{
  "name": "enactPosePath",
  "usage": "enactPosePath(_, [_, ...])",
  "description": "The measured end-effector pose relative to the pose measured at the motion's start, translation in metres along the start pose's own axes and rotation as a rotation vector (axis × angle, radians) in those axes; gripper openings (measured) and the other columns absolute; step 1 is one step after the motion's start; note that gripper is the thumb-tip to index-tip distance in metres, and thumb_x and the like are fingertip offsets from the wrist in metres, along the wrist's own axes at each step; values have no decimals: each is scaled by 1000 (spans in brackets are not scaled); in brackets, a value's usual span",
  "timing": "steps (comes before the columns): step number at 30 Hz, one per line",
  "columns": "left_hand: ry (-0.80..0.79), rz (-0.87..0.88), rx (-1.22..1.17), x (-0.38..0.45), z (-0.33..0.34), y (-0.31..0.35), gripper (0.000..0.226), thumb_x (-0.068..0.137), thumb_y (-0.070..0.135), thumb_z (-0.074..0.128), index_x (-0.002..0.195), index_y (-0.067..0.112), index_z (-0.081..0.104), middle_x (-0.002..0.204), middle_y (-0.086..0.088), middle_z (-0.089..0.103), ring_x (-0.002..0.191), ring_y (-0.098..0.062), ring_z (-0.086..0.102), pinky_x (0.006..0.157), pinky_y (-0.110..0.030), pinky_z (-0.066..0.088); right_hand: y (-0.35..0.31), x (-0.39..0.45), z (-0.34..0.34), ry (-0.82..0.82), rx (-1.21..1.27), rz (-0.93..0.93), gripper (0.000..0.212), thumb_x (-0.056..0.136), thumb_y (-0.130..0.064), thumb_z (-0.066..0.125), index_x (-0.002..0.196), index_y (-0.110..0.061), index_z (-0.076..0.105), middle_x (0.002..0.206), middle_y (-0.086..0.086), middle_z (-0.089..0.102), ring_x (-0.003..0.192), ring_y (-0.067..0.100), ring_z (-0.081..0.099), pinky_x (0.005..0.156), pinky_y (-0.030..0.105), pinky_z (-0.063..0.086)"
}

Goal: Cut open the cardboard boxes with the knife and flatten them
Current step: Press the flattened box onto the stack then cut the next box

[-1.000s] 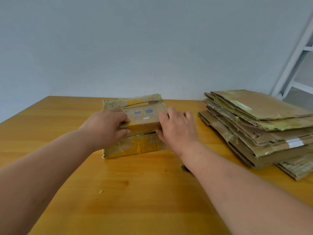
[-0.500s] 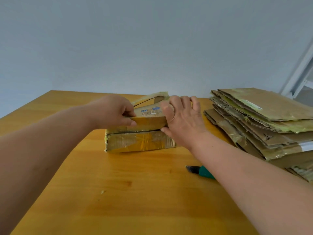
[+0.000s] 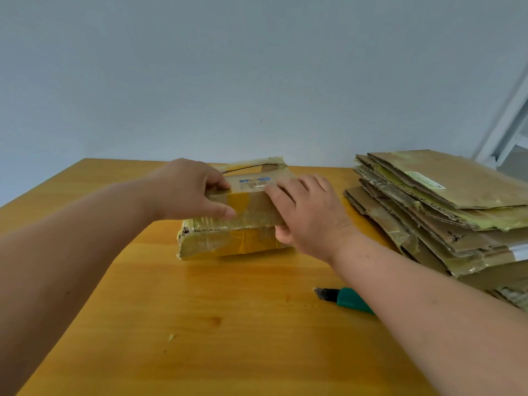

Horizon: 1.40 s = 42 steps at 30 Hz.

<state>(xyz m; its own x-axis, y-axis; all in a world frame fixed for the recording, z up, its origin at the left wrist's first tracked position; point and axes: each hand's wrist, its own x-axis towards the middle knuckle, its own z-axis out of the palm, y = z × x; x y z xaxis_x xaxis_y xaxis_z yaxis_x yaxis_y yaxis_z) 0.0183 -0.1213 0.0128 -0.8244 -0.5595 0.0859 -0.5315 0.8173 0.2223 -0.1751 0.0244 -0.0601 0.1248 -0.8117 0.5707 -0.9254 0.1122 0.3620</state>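
Two hands grip a taped cardboard box (image 3: 234, 224) at the middle of a wooden bench (image 3: 200, 324): the left hand (image 3: 188, 190) clasps its left end, the right hand (image 3: 308, 215) its right end. A green-handled knife (image 3: 343, 300) lies near the right forearm, beside a stack of flattened cardboard (image 3: 443, 212).

Plain pale blue-grey wall (image 3: 257, 75) fills the whole back, evenly lit, no shadows to speak of. Orange-yellow wooden table (image 3: 223, 324) w/ glossy top sits right against it. White metal frame (image 3: 505, 130) leans at far right, partly cut off.
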Motion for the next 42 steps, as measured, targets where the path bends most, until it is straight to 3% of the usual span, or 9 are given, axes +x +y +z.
enactPosePath(4, [68,37,231,-11,9,8,88,58,73,73,127,30,39,106,14,50,94,-13,50,83,-32,43,5,-2,-10,-64,42,10,59,82,-39,45,129,-4,59,121,14,64,101,32,63,89,43,49])
enactPosePath(7, [201,59,419,-14,22,13,77,63,72,67,118,29,37,114,10,54,114,-17,45,94,-38,39,2,-2,-14,-92,66,5,58,88,-38,42,128,-2,60,123,16,65,102,33,65,88,42,50])
enactPosePath(14, [260,84,225,-27,21,13,64,83,48,65,139,30,41,134,5,34,126,-19,26,102,-35,38,-2,-3,-26,-172,156,36,54,95,-35,33,129,-2,59,123,15,67,102,31,68,86,43,52])
enactPosePath(20, [168,146,355,-29,2,10,69,93,37,52,154,28,19,138,6,32,126,-16,30,99,-29,41,-4,-1,-36,-188,217,49,58,98,-41,21,135,-9,52,130,10,64,111,27,64,93,43,51])
enactPosePath(29, [154,117,465,-27,-1,23,58,92,17,47,148,22,32,135,2,41,120,-19,44,93,-33,48,-1,-6,-38,-148,227,13,43,102,-35,28,125,-12,56,114,6,69,93,25,66,78,38,50])
enactPosePath(33, [37,137,524,-31,10,30,54,87,5,52,137,25,47,128,4,50,110,-18,54,88,-34,53,6,-11,-44,-199,235,59,32,105,-33,29,113,-14,53,84,1,65,69,20,62,61,36,52])
enactPosePath(35, [-32,111,476,-38,21,30,59,88,2,49,139,31,45,132,7,50,114,-19,55,88,-34,54,8,-16,-47,-235,227,52,38,102,-37,21,107,-14,50,70,-2,58,57,17,57,52,39,53])
enactPosePath(38, [110,22,214,-43,22,24,55,94,10,47,142,36,42,139,10,47,121,-18,51,92,-29,48,7,-25,-44,-181,300,99,41,101,-40,25,110,-12,54,76,1,61,58,18,56,51,40,52])
enactPosePath(42, [280,-90,-180,-47,18,16,31,91,26,63,121,35,63,126,9,59,101,-15,59,74,-23,46,4,-30,-40,-64,486,383,38,102,-37,48,132,-14,52,118,4,62,107,18,58,88,26,46])
